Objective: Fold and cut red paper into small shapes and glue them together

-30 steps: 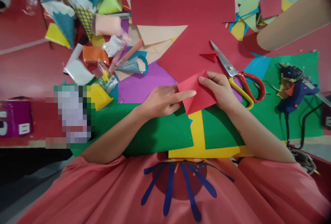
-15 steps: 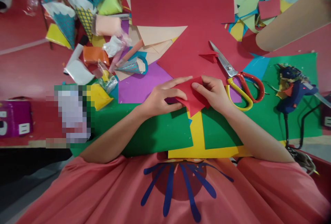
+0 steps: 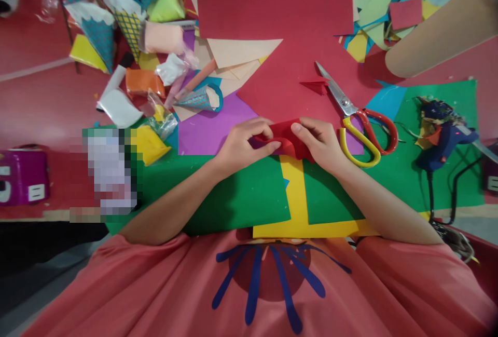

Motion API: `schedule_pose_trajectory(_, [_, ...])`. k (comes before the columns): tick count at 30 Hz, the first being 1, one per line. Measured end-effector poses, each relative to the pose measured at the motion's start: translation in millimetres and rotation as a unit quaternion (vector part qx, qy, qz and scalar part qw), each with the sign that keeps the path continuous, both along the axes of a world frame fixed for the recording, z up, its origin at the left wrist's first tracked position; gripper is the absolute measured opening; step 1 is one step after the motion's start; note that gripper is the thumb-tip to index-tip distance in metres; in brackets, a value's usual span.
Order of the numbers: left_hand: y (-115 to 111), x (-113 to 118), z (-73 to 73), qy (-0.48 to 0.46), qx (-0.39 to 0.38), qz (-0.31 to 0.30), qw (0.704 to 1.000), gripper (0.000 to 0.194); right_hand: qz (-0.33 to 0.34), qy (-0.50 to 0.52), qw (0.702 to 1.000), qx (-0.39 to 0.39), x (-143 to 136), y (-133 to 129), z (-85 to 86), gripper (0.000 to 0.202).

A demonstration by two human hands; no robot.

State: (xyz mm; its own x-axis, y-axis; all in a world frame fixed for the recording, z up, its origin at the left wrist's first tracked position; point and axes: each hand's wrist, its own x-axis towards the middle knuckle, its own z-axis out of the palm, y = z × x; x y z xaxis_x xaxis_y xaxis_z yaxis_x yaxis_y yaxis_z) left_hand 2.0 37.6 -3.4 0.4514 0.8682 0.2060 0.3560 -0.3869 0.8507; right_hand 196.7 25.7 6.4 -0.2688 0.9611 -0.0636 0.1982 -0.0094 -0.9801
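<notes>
Between my two hands is a small red sheet [image 3: 290, 132], its lower edge curled upward. My left hand [image 3: 247, 142] grips its left side, thumb below and fingers bent over it. On the right side, my right hand [image 3: 321, 142] pinches the sheet with the thumb on top. Scissors [image 3: 345, 103] with one yellow and one red handle lie just right of my right hand. A small folded red piece [image 3: 315, 85] touches their blades. Under the hands are a purple sheet [image 3: 210, 132] and a green sheet [image 3: 218, 197].
A glue gun [image 3: 447, 139] with a cable lies at the right. Behind it stretches a cardboard tube [image 3: 439, 28]. Patterned cones [image 3: 93, 30] and clay packets [image 3: 143, 83] crowd the left. A small cone [image 3: 198, 99] lies nearer the middle.
The lower point of the red sheet, which hung down between my hands, is now curled up. My left fingers have bent inward and the left thumb has come up against the sheet.
</notes>
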Motion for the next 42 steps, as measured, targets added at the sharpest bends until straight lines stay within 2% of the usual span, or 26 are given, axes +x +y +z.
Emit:
schedule_pose_trajectory(3, [1.4,0.6,1.8,-0.005,-0.028,0.018,0.999,0.025,0.0,0.054,0.999,0.007,1.1,-1.8,-2.5,0.042])
schedule_pose_trajectory(5, [2.0,0.6,2.8,-0.002,-0.051,0.033,0.998,0.024,-0.001,0.083,0.997,0.007,1.4,-4.0,-4.6,0.048])
schedule_pose_trajectory(8, [2.6,0.7,3.7,0.0,-0.075,0.049,0.996,0.024,-0.009,0.053,0.998,0.028,0.8,-6.7,-5.8,0.054])
schedule_pose_trajectory(13, [2.1,0.8,4.8,0.011,-0.062,0.046,0.997,0.026,-0.014,-0.036,0.998,0.05,-3.1,-6.0,-3.7,0.027])
schedule_pose_trajectory(17, [-1.5,1.5,2.1,-0.036,-0.057,0.076,0.995,0.024,-0.033,0.022,0.999,-0.002,-5.6,-4.3,-2.7,0.023])
schedule_pose_trajectory(19, [-4.1,3.1,-1.0,-0.101,-0.081,0.109,0.986,0.039,-0.057,0.06,0.996,-0.032,-6.6,-4.2,-2.1,0.026])
schedule_pose_trajectory(22, [-7.9,7.7,-4.9,-0.16,-0.143,0.113,0.97,0.056,-0.103,0.096,0.989,-0.054,-8.6,-5.3,-1.1,0.03])
schedule_pose_trajectory(27, [-13.9,16.3,-1.5,-0.179,-0.228,0.065,0.955,0.05,-0.144,0.087,0.985,-0.037,-12.1,-10.0,-1.1,0.035])
schedule_pose_trajectory(31, [-15.7,17.4,3.1,-0.16,-0.252,0.067,0.952,0.043,-0.135,0.092,0.984,-0.065,-12.0,-12.2,-1.0,0.037])
schedule_pose_trajectory(34, [-14.8,15.2,2.3,-0.151,-0.26,0.083,0.95,0.039,-0.102,0.109,0.984,-0.099,-11.0,-10.5,-1.1,0.041])
schedule_pose_trajectory(42, [-13.8,13.4,-4.1,-0.16,-0.236,0.148,0.947,0.032,-0.054,0.111,0.988,-0.098,-11.8,-7.7,-2.1,0.036])
